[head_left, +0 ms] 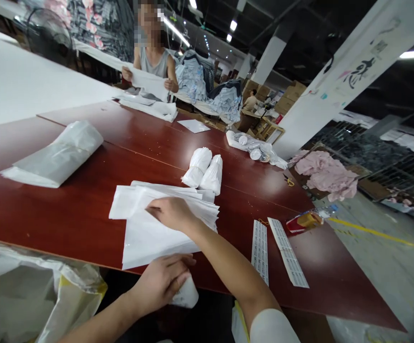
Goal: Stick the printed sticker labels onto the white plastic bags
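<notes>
- The thin white sheets [146, 243] lie at the near edge of the counter [6, 214], spread in an uneven fan with one part jutting to the left; they are out loose and not squared up, so the handling looks under way rather than finished.
- The right hand [173, 213] lies over these sheets with fingers curled down; the fingertips are turned under, so I cannot tell whether its grip has pinched a sheet or merely rests there.
- The left hand [164, 281] has its grip closed round a white object [186, 294] at the counter's near edge, mostly covered by the fingers.
- Seemingly left to open: two white bundles [196, 166], side by side just behind the sheets, at least one banded round the middle.
- A larger translucent roll [58, 152], well apart to the left, also looks gathered up and unused.
- Two printed strips [288, 252] lie flat to the right, touched by neither hand.
- No separate finished stack stands out by the hands, so the share done remains a rough judgement.
</notes>
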### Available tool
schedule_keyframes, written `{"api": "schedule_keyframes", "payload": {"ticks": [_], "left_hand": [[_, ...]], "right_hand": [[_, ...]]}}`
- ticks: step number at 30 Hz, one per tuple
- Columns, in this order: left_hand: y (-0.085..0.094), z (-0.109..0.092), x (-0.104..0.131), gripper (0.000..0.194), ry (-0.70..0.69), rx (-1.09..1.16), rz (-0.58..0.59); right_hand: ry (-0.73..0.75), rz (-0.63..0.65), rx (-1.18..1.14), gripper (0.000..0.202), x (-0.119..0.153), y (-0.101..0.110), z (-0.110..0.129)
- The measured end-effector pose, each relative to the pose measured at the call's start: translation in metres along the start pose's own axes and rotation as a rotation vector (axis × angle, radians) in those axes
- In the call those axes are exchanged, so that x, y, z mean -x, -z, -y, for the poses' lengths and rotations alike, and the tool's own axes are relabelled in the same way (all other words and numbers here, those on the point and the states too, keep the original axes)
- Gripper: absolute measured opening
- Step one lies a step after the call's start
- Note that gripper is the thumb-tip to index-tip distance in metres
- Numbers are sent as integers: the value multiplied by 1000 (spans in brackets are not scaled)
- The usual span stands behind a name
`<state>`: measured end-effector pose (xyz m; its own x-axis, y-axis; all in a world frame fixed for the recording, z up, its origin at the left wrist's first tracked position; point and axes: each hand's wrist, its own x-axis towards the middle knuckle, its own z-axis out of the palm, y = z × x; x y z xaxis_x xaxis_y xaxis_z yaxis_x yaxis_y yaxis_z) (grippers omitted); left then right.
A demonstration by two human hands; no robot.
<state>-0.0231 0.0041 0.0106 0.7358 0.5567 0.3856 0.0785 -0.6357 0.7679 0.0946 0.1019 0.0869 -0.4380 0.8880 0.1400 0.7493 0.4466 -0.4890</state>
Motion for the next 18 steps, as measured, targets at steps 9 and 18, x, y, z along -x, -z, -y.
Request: {"api": "schedule_keyframes", "payload": {"ticks": [9, 18], "left_hand": [[23, 45, -56, 62, 591, 183, -429], [27, 43, -47, 45, 476, 228, -156]], "right_hand": [[-401, -346, -245, 43, 139, 4, -8], [-425, -390, -852, 38, 146, -33, -45]]}}
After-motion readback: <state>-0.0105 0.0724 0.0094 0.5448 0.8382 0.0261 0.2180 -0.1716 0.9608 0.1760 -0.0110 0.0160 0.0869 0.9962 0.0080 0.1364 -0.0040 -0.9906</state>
